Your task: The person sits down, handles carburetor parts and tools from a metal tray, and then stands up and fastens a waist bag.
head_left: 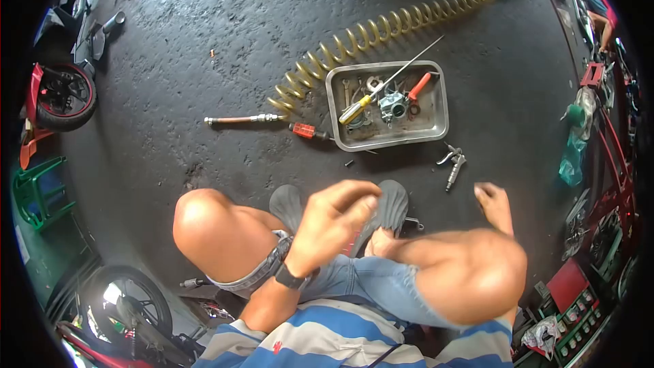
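My left hand [337, 217], with a dark band on its wrist, hovers above my lap and sandals. Its fingers and thumb curl together, and anything between them is hidden. Past my right knee, my right hand [495, 206] hangs with loosely bent fingers, slightly apart and blurred, with nothing visible in them. Nearest to it on the floor lies a metal air blow gun [453, 165]. A metal tray [385, 142] in front holds a carburetor [393, 107], a yellow-handled screwdriver [355, 110] resting across its far rim, a red-handled tool [420, 86] and a wrench [346, 93].
A coiled air hose [368, 35] runs behind the tray, its straight end [238, 120] lying left. A red-and-black tool [306, 130] lies by the tray. Motorcycle wheels [66, 97] and a green plastic chair [42, 191] stand left; a red toolbox [572, 283] sits right.
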Demonstrator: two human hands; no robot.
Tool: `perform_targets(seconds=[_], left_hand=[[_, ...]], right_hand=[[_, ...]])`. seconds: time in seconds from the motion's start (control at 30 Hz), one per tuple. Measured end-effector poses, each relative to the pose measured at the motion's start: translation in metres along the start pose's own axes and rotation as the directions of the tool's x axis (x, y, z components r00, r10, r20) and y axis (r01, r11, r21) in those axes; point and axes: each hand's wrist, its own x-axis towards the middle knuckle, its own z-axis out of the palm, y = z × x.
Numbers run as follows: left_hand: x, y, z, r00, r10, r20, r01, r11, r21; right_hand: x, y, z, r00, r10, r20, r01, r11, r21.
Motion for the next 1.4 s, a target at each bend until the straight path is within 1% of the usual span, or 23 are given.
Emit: perform_targets(seconds=[0.03,0.07,0.1,0.13,0.17,0.23,0.3,0.33,0.47,0.57,0.63,0.7,0.73,0.77,0.83,0.9,0.97,1.1,1.13,1.23,1.27,1.37,1.4], left_hand=[[0.008,-0.002,-0.003,0.993,-0.087,-0.074,0.080,0.993,-0.091],[0.017,-0.010,-0.006,0.985,-0.116,-0.125,0.101,0.988,-0.118],[0.027,-0.019,-0.011,0.974,-0.138,-0.178,0.113,0.983,-0.143],[0.035,-0.024,-0.013,0.954,-0.184,-0.236,0.138,0.970,-0.198],[0.045,-0.035,-0.015,0.938,-0.189,-0.292,0.139,0.973,-0.183],[0.064,-0.065,-0.019,0.910,-0.192,-0.366,0.147,0.978,-0.147],[0.081,-0.101,-0.019,0.849,-0.226,-0.477,0.229,0.972,-0.053],[0.089,-0.119,-0.017,0.823,-0.247,-0.511,0.261,0.964,-0.045],[0.121,-0.173,-0.008,0.770,-0.243,-0.590,0.306,0.952,0.008],[0.130,-0.190,-0.006,0.802,-0.289,-0.523,0.347,0.938,0.014],[0.130,-0.202,-0.005,0.825,-0.173,-0.539,0.337,0.915,0.222],[0.132,-0.215,0.003,0.862,-0.144,-0.486,0.293,0.924,0.246],[0.130,-0.212,0.011,0.829,-0.183,-0.529,0.322,0.929,0.182],[0.128,-0.218,0.012,0.814,-0.130,-0.566,0.285,0.939,0.193],[0.127,-0.204,0.017,0.743,-0.151,-0.652,0.205,0.979,0.007],[0.133,-0.194,0.007,0.726,-0.158,-0.670,0.164,0.985,-0.055],[0.140,-0.190,-0.002,0.745,-0.078,-0.663,0.068,0.997,-0.040],[0.148,-0.185,-0.016,0.768,-0.134,-0.626,0.079,0.990,-0.116],[0.147,-0.190,-0.022,0.776,-0.131,-0.616,0.100,0.991,-0.085],[0.140,-0.202,-0.023,0.811,-0.224,-0.540,0.120,0.968,-0.221],[0.136,-0.206,-0.022,0.812,-0.256,-0.525,0.161,0.962,-0.219],[0.117,-0.207,-0.020,0.839,-0.403,-0.365,0.354,0.914,-0.198],[0.113,-0.201,-0.011,0.822,-0.415,-0.390,0.346,0.908,-0.236]], right_hand=[[0.028,0.002,0.012,0.992,-0.125,-0.022,0.124,0.992,-0.015],[0.044,-0.019,0.026,0.990,-0.131,-0.048,0.133,0.990,0.045],[0.072,-0.017,0.040,0.975,-0.212,-0.063,0.214,0.977,0.015],[0.093,-0.023,0.057,0.918,-0.364,-0.161,0.353,0.931,-0.091],[0.101,-0.051,0.069,0.935,-0.305,-0.182,0.288,0.951,-0.115],[0.122,-0.073,0.088,0.939,-0.284,-0.193,0.275,0.959,-0.071],[0.143,-0.079,0.106,0.863,-0.351,-0.363,0.296,0.934,-0.199],[0.152,-0.076,0.112,0.822,-0.388,-0.417,0.342,0.921,-0.184],[0.159,-0.069,0.112,0.846,-0.345,-0.406,0.324,0.938,-0.122],[0.155,-0.058,0.108,0.917,-0.286,-0.276,0.279,0.958,-0.067],[0.146,-0.049,0.109,0.944,-0.242,-0.222,0.251,0.968,0.011],[0.141,-0.045,0.105,0.978,-0.184,-0.102,0.195,0.974,0.112],[0.136,-0.043,0.107,0.986,-0.159,-0.057,0.166,0.971,0.172],[0.134,-0.042,0.113,0.986,-0.158,-0.050,0.165,0.965,0.205],[0.128,-0.038,0.119,0.988,-0.144,-0.061,0.155,0.950,0.271],[0.124,-0.039,0.124,0.973,-0.179,-0.149,0.208,0.955,0.213],[0.121,-0.043,0.122,0.963,-0.202,-0.176,0.229,0.963,0.146],[0.123,-0.042,0.117,0.957,-0.230,-0.180,0.257,0.955,0.150],[0.122,-0.041,0.114,0.969,-0.195,-0.151,0.216,0.967,0.139],[0.113,-0.036,0.106,0.983,-0.130,-0.129,0.134,0.991,0.019],[0.112,-0.022,0.108,0.969,-0.180,-0.170,0.181,0.983,-0.011],[0.093,-0.012,0.101,0.978,-0.146,-0.152,0.138,0.988,-0.066],[0.087,-0.007,0.101,0.986,-0.104,-0.128,0.090,0.990,-0.109]])
